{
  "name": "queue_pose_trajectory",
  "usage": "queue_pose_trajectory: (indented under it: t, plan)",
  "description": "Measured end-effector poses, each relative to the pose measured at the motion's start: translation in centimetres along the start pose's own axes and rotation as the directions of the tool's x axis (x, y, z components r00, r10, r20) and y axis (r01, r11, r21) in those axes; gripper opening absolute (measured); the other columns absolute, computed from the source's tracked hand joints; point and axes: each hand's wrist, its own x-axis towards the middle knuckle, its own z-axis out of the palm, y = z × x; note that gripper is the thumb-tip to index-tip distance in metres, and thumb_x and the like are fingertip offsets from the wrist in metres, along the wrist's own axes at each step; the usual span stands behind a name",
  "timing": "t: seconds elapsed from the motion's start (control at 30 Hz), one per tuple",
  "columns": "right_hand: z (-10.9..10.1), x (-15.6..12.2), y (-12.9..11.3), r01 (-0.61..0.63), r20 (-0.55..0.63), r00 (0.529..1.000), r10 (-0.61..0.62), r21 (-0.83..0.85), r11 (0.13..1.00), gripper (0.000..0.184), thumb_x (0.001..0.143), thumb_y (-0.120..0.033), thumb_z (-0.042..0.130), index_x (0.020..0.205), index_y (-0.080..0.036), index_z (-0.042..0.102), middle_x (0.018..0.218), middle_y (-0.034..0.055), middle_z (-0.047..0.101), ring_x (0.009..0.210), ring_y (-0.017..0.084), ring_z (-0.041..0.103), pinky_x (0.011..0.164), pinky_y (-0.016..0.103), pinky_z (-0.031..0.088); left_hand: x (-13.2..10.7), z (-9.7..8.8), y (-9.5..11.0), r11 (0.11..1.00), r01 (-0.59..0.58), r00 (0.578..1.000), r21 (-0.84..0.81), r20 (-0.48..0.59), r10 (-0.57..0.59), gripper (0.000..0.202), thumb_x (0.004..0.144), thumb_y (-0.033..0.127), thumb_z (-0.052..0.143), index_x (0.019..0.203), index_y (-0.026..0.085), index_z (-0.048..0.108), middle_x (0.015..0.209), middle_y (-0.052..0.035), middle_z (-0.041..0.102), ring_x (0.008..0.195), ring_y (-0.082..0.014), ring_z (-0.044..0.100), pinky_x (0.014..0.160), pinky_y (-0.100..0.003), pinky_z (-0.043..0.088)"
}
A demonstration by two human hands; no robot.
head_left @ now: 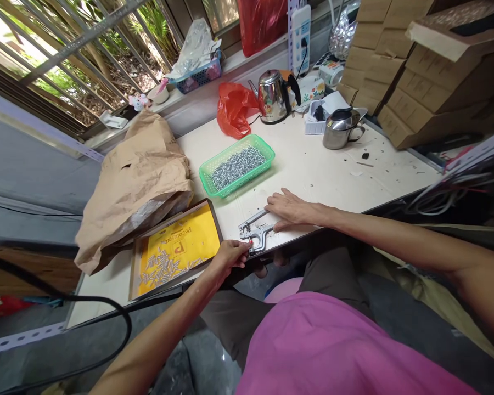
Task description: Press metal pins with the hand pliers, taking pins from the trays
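Observation:
A grey metal plier-like hand tool with two long handles, a spring and a bit of red near its jaw lies at the table's front edge. My right hand is around its handle ends, fingers over the upper one and thumb by the lower one. At the jaw end, my left hand has its fingertips pinched together; whatever is between them is too small to make out. Left of that hand, a shallow tray with a yellow lining holds many small metal pins. Behind the tool stands a green plastic basket filled with small silvery metal pieces.
A crumpled brown paper bag stands at the left. Along the back are a red plastic bag, a steel kettle and a small steel pot. Cardboard boxes are stacked at the right. A black cable loops at lower left.

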Motion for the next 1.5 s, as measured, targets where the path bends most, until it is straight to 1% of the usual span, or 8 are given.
queue_pose_trajectory:
  t: [0.1, 0.17, 0.23, 0.33, 0.63, 0.93, 1.2, 1.5]
  plan:
    - [0.4, -0.3, -0.1, 0.017, -0.031, 0.999, -0.017, -0.017, 1.0, 0.036, 0.081, -0.042, 0.069, 0.101, -0.013, 0.064, 0.106, 0.0128, 0.06, 0.104, 0.028, 0.051, 0.101, 0.051, 0.029, -0.7, 0.4, 0.3, 0.921, -0.207, 0.948, 0.331, -0.166, 0.273, 0.028, 0.086, 0.036, 0.057, 0.069, 0.015, 0.061, 0.063, -0.0018, 0.058, 0.055, -0.0125, 0.054, 0.055, -0.025, 0.044]
    - [0.8, -0.3, -0.1, 0.024, -0.054, 0.998, -0.025, -0.024, 0.999, 0.035, 0.082, -0.042, 0.069, 0.1, -0.013, 0.064, 0.105, 0.0128, 0.06, 0.104, 0.028, 0.052, 0.101, 0.05, 0.029, -0.8, 0.9, 1.0, 0.734, -0.366, 0.807, 0.573, -0.198, 0.556, 0.019, 0.087, 0.033, 0.056, 0.085, 0.016, 0.065, 0.084, -0.0063, 0.063, 0.078, -0.0181, 0.06, 0.07, -0.029, 0.048]
    - [1.3, -0.3, -0.1, 0.032, -0.076, 0.997, -0.034, -0.032, 0.999, 0.036, 0.082, -0.042, 0.068, 0.102, -0.012, 0.063, 0.106, 0.0134, 0.06, 0.104, 0.028, 0.052, 0.1, 0.049, 0.03, -0.4, 1.7, 2.0, 0.515, -0.47, 0.674, 0.716, -0.086, 0.734, 0.021, 0.087, 0.031, 0.058, 0.103, 0.017, 0.063, 0.105, -0.0095, 0.063, 0.099, -0.0229, 0.057, 0.084, -0.034, 0.047]
    - [2.0, -0.3, 0.1, 0.033, -0.105, 0.994, -0.037, -0.039, 0.999, 0.043, 0.083, -0.045, 0.066, 0.109, -0.011, 0.061, 0.109, 0.0141, 0.059, 0.106, 0.029, 0.051, 0.098, 0.048, 0.032, 1.2, 2.7, 3.7, 0.297, -0.555, 0.596, 0.777, 0.122, 0.793, 0.045, 0.083, 0.031, 0.064, 0.124, 0.017, 0.053, 0.126, -0.013, 0.056, 0.114, -0.0267, 0.05, 0.096, -0.041, 0.044]
    - [1.1, -1.6, 0.7, -0.062, -0.045, 0.997, 0.06, -0.037, 0.997, 0.05, 0.075, -0.044, 0.074, 0.11, -0.012, 0.061, 0.108, 0.0148, 0.059, 0.101, 0.029, 0.052, 0.084, 0.04, 0.041, 4.3, 2.5, 5.6, 0.134, -0.557, 0.615, 0.82, 0.299, 0.73, 0.063, 0.078, 0.043, 0.07, 0.129, 0.014, 0.048, 0.117, -0.0143, 0.057, 0.107, -0.0287, 0.051, 0.092, -0.042, 0.043]
    - [1.3, -1.5, -0.5, -0.077, -0.025, 0.997, 0.077, 0.015, 0.997, 0.011, 0.089, -0.02, 0.06, 0.093, -0.012, 0.066, 0.095, 0.011, 0.063, 0.093, 0.021, 0.054, 0.076, 0.03, 0.038, 4.0, 3.2, 5.6, 0.214, -0.559, 0.619, 0.801, 0.232, 0.75, 0.025, 0.085, 0.038, 0.063, 0.102, 0.02, 0.066, 0.097, -0.0064, 0.06, 0.097, -0.0228, 0.052, 0.079, -0.033, 0.044]
    - [1.2, -1.4, 0.4, -0.091, -0.065, 0.994, 0.092, 0.017, 0.996, 0.017, 0.089, -0.025, 0.06, 0.098, -0.013, 0.066, 0.099, 0.0115, 0.062, 0.096, 0.022, 0.054, 0.079, 0.03, 0.04, 3.5, 3.7, 5.7, 0.258, -0.509, 0.646, 0.821, 0.166, 0.745, 0.025, 0.087, 0.037, 0.061, 0.103, 0.019, 0.065, 0.097, -0.0078, 0.061, 0.098, -0.0242, 0.053, 0.08, -0.035, 0.047]
    - [0.7, 0.6, 3.1, -0.083, -0.095, 0.992, 0.083, 0.0, 0.997, 0.022, 0.093, -0.025, 0.052, 0.103, -0.013, 0.067, 0.104, 0.0127, 0.063, 0.098, 0.023, 0.055, 0.083, 0.033, 0.038, 1.0, 8.4, 1.2, 0.263, -0.652, 0.476, 0.711, 0.115, 0.872, 0.038, 0.096, 0.028, 0.043, 0.131, 0.013, 0.049, 0.144, -0.0174, 0.046, 0.139, -0.0299, 0.035, 0.111, -0.048, 0.034]
